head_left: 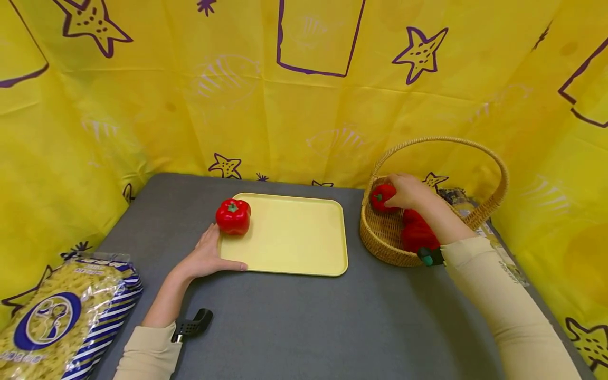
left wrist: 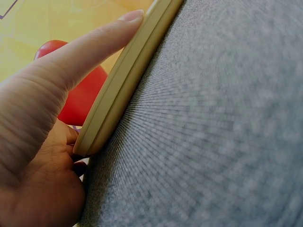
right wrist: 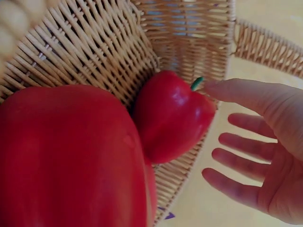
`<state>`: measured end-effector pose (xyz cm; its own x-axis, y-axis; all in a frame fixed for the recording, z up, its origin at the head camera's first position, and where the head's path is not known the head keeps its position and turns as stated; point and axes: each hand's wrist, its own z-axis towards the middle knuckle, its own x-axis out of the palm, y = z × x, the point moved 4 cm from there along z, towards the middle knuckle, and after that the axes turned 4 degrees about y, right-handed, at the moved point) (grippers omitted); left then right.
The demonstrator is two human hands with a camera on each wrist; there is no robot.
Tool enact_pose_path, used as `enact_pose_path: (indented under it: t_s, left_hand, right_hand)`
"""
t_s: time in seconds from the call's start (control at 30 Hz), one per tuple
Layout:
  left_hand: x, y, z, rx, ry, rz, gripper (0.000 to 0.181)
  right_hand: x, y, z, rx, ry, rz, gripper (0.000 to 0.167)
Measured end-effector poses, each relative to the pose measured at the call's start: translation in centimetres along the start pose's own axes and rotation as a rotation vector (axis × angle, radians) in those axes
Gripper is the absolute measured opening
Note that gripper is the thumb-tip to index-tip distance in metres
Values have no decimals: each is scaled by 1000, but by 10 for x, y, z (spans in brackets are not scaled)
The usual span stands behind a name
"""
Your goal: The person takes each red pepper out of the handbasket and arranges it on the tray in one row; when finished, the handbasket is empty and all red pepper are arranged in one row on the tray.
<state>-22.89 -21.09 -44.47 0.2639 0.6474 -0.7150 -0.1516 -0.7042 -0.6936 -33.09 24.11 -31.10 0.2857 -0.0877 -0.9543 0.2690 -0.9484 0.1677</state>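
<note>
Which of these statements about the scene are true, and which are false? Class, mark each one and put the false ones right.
1. A red pepper stands on the yellow tray. True.
2. The left hand touches the yellow tray. True.
3. The right hand is at the basket. True.
4. In the head view, the basket stands left of the yellow tray. False: it stands right.
5. The basket is empty. False: a second pepper is inside.
6. The pasta lies on the yellow tray. False: the bag of pasta is at the head view's lower left.
</note>
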Motion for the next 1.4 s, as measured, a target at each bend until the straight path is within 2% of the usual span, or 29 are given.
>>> enact_pose_path:
  t_s: [0.33,0.77,0.97,1.4]
  left_hand:
    - [1,-2,0,19,-7,4,127]
    - [4,-1,-1,24,-14,-6,126]
    - [4,-3,-1,24,-9,-4,126]
    - [1,-1,0,14,-9,9,127]
  right_hand:
    - [6,-12,15,70,84,36,81]
    - [16,-17,24,62,97,39,87]
    - [19,-19,27,29,95,36,85]
    - [14,-20,29,44,94,-63,90]
